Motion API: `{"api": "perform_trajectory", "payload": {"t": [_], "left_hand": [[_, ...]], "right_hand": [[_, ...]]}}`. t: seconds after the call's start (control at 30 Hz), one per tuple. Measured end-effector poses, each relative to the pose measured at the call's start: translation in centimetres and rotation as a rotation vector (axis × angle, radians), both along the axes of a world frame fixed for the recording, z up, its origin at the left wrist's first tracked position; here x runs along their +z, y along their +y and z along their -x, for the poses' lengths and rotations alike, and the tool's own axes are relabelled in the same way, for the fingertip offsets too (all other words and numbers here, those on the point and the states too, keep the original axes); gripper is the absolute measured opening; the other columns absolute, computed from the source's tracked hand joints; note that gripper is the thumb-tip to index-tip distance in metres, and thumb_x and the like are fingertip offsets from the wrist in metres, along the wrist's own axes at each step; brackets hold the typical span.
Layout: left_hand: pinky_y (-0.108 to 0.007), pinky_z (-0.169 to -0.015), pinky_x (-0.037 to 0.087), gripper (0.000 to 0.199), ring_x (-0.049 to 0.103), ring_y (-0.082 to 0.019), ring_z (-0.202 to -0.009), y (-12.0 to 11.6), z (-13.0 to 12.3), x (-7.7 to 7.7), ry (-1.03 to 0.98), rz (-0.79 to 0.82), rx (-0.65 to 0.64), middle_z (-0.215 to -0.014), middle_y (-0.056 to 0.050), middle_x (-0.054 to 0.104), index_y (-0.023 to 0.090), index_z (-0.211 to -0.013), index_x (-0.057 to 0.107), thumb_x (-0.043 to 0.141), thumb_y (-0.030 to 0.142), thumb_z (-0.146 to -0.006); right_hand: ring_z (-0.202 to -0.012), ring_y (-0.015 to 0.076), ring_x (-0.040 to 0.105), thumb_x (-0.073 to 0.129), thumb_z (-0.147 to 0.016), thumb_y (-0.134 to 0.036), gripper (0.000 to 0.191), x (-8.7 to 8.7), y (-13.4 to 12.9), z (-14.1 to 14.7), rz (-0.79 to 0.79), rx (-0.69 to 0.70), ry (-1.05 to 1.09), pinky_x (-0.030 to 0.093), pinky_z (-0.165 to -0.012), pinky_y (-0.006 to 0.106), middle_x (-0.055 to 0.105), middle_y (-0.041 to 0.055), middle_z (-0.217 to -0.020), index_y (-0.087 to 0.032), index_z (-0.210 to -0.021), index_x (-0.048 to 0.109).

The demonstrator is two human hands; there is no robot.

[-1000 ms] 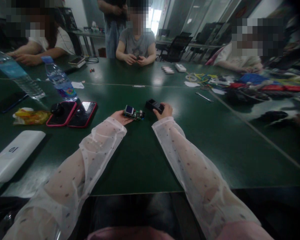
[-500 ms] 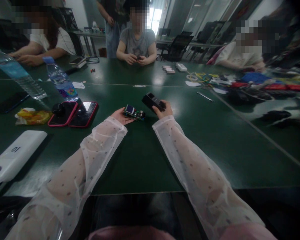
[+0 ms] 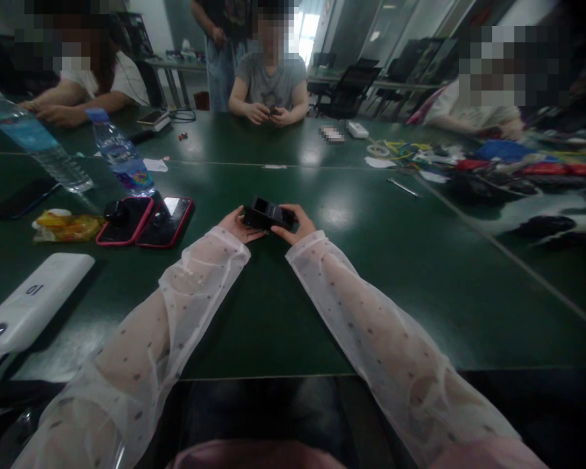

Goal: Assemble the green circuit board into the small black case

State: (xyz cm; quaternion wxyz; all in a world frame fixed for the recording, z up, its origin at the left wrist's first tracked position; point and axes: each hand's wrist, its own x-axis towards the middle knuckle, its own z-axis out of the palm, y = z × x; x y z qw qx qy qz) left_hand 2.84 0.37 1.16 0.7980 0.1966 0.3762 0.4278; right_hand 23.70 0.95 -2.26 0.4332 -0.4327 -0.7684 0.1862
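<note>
My right hand [image 3: 299, 225] grips a black plastic casing [image 3: 268, 212] with a dark window and small buttons, by its right end. The casing lies over the green circuit board, which is now almost wholly hidden beneath it. Under the left end, my left hand [image 3: 237, 225] supports the board, its fingers bent beneath. Both hands are close together above the green table [image 3: 268, 293].
To the left are two pink-edged phones [image 3: 163, 223], a yellow packet [image 3: 68, 226], a white power bank [image 3: 36, 299] and two water bottles [image 3: 122, 156]. A wrench [image 3: 404, 187] and tangled cables [image 3: 508, 163] lie right. Several people are around the table.
My right hand has moved left and brought the black casing over the circuit board, covering it. My left hand has stayed nearly in place.
</note>
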Motion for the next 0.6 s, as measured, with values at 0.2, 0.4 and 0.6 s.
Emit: {"api": "perform_trajectory", "payload": {"t": [0.2, 0.4, 0.6], "left_hand": [[-0.041, -0.093, 0.049, 0.053, 0.069, -0.024, -0.082, 0.04, 0.2, -0.06, -0.022, 0.029, -0.002, -0.085, -0.009, 0.069, 0.016, -0.141, 0.04, 0.031, 0.047, -0.098], [-0.041, -0.093, 0.049, 0.054, 0.069, -0.024, -0.083, 0.13, 0.31, -0.21, -0.031, 0.024, -0.004, -0.087, -0.01, 0.069, 0.016, -0.14, 0.04, 0.032, 0.049, -0.098], [-0.042, -0.095, 0.048, 0.053, 0.07, -0.025, -0.087, 0.31, 0.37, -0.44, -0.042, 0.026, -0.01, -0.092, -0.011, 0.07, 0.018, -0.138, 0.041, 0.034, 0.05, -0.097]], "right_hand": [[-0.113, 0.0339, 0.054, 0.074, -0.067, -0.06, 0.082, -1.05, 0.52, -0.52, -0.046, -0.03, -0.198, 0.044, -0.098, 0.057, 0.059, 0.0124, -0.12, -0.026, -0.135, 0.047], [-0.114, 0.0344, 0.051, 0.071, -0.07, -0.063, 0.078, -1.07, 0.2, -0.43, -0.051, -0.024, -0.189, 0.049, -0.091, 0.054, 0.057, 0.0135, -0.12, -0.025, -0.134, 0.048], [-0.115, 0.0348, 0.051, 0.072, -0.068, -0.063, 0.079, -1.09, 0.26, -0.45, -0.056, -0.029, -0.207, 0.048, -0.093, 0.056, 0.057, 0.0134, -0.121, -0.024, -0.134, 0.048]]}}
